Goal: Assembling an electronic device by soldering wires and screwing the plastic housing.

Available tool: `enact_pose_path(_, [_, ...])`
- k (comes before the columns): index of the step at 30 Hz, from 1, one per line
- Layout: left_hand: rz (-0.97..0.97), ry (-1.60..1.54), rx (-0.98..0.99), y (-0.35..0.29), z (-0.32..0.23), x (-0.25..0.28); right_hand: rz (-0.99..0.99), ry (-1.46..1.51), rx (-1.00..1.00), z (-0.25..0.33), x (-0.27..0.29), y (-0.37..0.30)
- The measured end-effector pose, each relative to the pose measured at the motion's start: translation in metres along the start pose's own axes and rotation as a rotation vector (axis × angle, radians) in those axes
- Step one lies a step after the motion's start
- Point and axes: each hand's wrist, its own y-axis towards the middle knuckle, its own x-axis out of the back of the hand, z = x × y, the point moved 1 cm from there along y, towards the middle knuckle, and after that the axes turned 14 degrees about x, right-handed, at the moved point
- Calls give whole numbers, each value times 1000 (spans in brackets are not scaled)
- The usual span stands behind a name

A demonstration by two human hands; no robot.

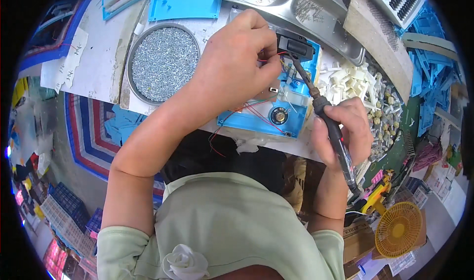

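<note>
My right hand (356,132) is wrapped round the dark handle of a soldering iron (335,134). Its tip slants up and left to the edge of a black rectangular part (295,46) in a blue plastic housing (253,122). At the same spot my left hand (236,58) pinches a thin red wire (281,53); its fingertips are partly hidden behind the hand. Inside the housing sits a small round speaker (279,115), with loose red wires (251,111) beside it and trailing over the near edge.
Left of the housing stands a round metal bowl (129,77) full of small screws. A steel compartment tray (286,8) with small metal parts lies beyond. White plastic pieces (348,85) and small metal-and-white parts (387,117) are heaped right. A yellow fan (398,229) stands lower right.
</note>
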Motion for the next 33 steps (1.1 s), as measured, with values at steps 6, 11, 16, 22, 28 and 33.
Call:
enact_pose_path(6, [-38,49,-11,-1,-1,-3,24,-10,-70,-1,-1,-4])
enact_pose_path(11, [-70,72,-23,-1,-2,-6,31,-16,-42,-2,-4,1])
enact_pose_path(16, [-106,79,-51,-2,-2,-9,14,-5,-42,-3,-8,2])
enact_pose_path(22, [-149,99,-56,-3,-3,-12,9,-5,-34,-5,-8,2])
enact_pose_path(28, [-157,119,-65,-3,-3,-13,11,-9,-55,-3,-6,3])
enact_pose_path(33, [-168,127,-62,-4,-3,-14,3,7,-51,-5,-6,2])
